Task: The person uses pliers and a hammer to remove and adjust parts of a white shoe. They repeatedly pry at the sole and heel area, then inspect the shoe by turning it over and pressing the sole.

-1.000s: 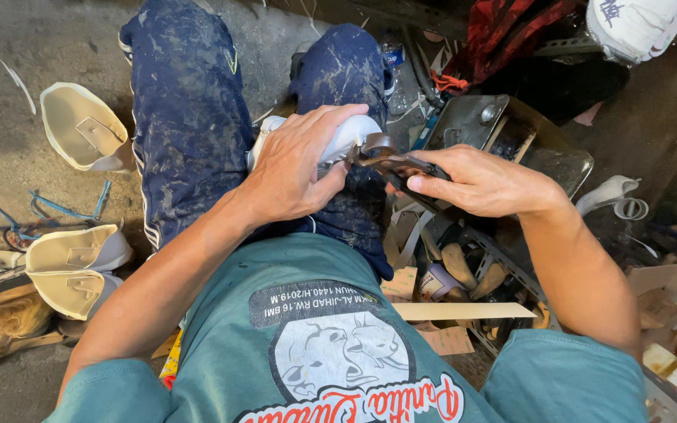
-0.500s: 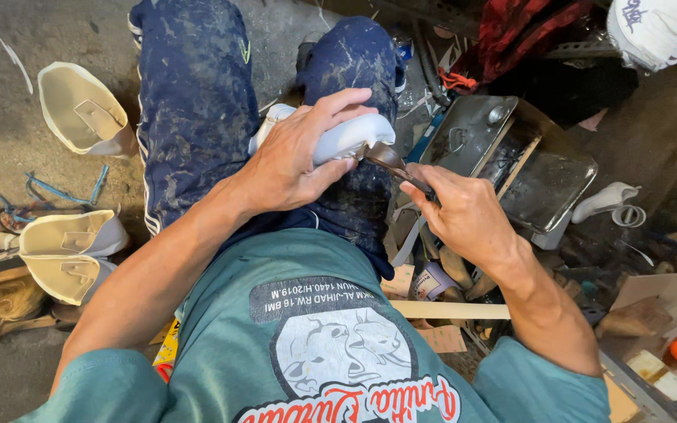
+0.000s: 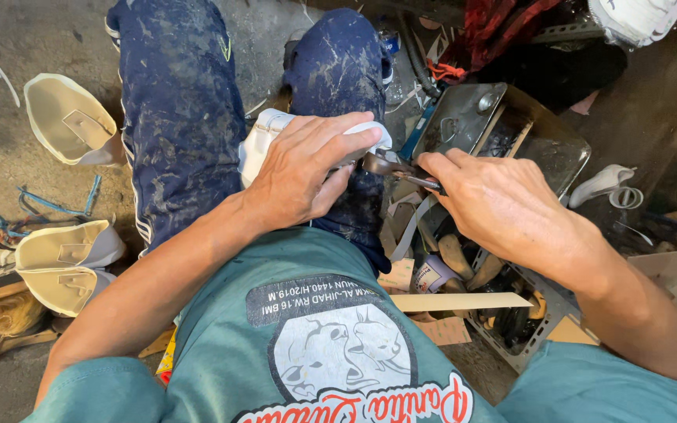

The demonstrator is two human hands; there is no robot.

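While the white shoe [image 3: 276, 137] was pressed on the knee by the left hand [image 3: 303, 168], pliers [image 3: 389, 164] were squeezed at its edge by the right hand [image 3: 503, 204]. Fingers could be nipped if they slipped.

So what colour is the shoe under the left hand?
White, as far as it shows; the shoe lies under the left hand in the head view.
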